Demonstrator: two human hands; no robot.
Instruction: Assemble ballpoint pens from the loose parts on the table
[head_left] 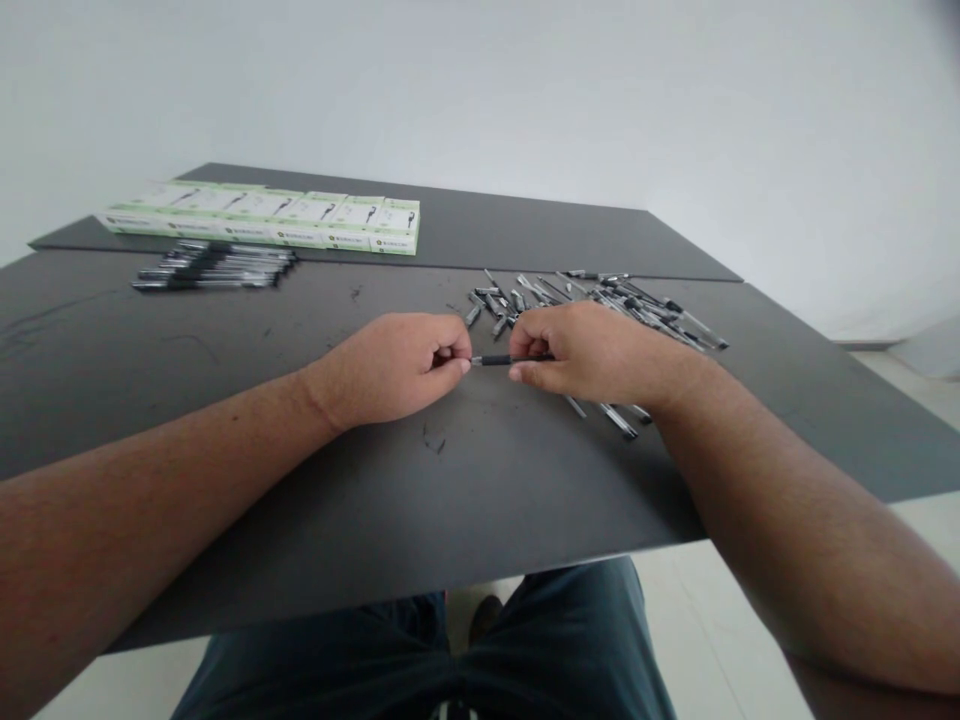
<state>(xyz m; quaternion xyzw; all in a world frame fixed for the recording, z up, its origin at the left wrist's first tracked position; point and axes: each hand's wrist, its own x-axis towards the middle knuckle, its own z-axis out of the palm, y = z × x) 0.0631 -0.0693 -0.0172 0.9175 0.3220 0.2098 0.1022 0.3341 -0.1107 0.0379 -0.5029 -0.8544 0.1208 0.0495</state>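
Observation:
Between my two hands a pen [495, 360] with a black grip lies level above the dark table. My left hand [401, 365] is closed, thumb and forefinger pinching the pen's silvery tip end. My right hand [581, 350] is closed around the other end, with part of the barrel hidden by the fingers. Behind and beside my right hand lies a loose heap of clear and black pen parts [660, 310]. Short caps or tips [495, 302] are scattered at its left side. A few more clear barrels [619, 420] show below my right wrist.
A row of white and green boxes [300, 215] stands at the back left of the grey table [360, 510]. In front of it lies a stack of pens [217, 267], side by side. Dark scuffs mark the tabletop. My legs [570, 640] are below the front edge.

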